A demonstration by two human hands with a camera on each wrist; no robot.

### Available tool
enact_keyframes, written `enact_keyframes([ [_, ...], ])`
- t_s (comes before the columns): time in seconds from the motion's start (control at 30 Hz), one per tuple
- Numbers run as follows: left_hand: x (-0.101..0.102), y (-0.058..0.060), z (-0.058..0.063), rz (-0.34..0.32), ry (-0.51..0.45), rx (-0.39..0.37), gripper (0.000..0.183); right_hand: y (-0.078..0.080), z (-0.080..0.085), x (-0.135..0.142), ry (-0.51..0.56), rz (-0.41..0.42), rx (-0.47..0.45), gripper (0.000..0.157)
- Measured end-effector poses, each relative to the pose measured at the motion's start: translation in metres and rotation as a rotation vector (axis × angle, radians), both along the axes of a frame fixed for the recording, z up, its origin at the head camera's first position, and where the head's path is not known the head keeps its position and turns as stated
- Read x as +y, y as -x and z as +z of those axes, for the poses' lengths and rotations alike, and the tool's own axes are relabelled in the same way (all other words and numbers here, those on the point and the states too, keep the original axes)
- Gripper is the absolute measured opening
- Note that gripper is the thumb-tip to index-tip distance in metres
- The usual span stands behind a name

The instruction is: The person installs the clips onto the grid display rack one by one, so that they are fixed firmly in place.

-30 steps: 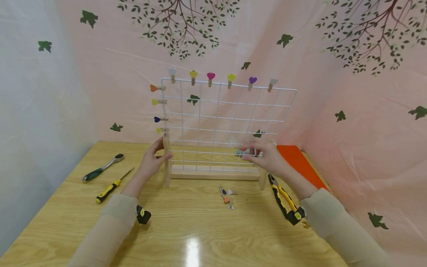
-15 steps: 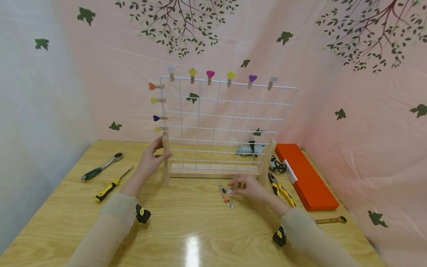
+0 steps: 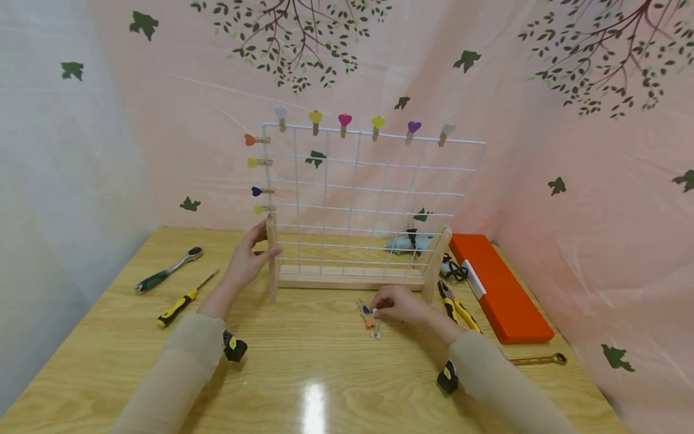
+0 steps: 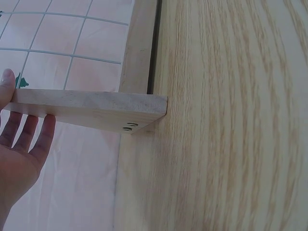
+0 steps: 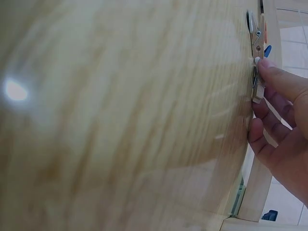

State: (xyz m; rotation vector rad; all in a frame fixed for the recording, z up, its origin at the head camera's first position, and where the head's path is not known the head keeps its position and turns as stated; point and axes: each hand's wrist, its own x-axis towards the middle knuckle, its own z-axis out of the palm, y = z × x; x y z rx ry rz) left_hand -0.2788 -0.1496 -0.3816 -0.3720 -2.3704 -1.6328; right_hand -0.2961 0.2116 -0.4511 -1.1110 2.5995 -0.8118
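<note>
A white wire grid point(image 3: 347, 281) stands upright in a wooden frame, its left post point(image 4: 91, 101) gripped by my left hand point(image 3: 245, 263), thumb on one side and fingers on the other. Wooden clothespins with coloured hearts line the grid's top and left edges, such as a pink one point(image 3: 344, 122) and a dark blue one point(image 3: 257, 191). On the table in front, my right hand point(image 3: 402, 304) pinches a white-heart clothespin point(image 5: 258, 90) between thumb and fingers. Beside it lie several loose clothespins, among them one with an orange heart point(image 3: 370, 322).
At left lie a ratchet wrench point(image 3: 169, 270) and a yellow-black screwdriver point(image 3: 178, 307). Pliers point(image 3: 458, 307), a red-orange box point(image 3: 501, 289) and a brass-coloured wrench point(image 3: 539, 360) are at right. Behind the grid sits a pale blue glue gun point(image 3: 406, 243).
My right hand has come down from in front of the grid's lower right to the loose clothespins and now pinches one. The left hand stays on the post.
</note>
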Motion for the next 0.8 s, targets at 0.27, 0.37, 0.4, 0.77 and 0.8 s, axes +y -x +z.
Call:
enact_keyframes([
  [0.27,0.000,0.000,0.001,0.000,0.000,0.000,0.068,-0.001,0.008,0.000,-0.021,-0.035,-0.023,0.007],
  [0.37,0.000,0.001,-0.001,-0.006,-0.007,-0.002,0.069,-0.003,0.022,0.001,-0.002,-0.042,0.031,0.008],
  [0.4,-0.001,0.003,-0.003,-0.005,-0.008,-0.005,0.070,-0.004,0.028,0.002,0.014,-0.040,0.046,0.008],
  [0.77,-0.007,0.017,-0.020,0.012,-0.004,0.016,0.069,-0.013,0.114,0.015,0.193,-0.083,0.192,0.008],
  [0.8,-0.007,0.017,-0.020,0.009,-0.003,0.020,0.069,-0.014,0.122,0.017,0.199,-0.097,0.202,0.008],
])
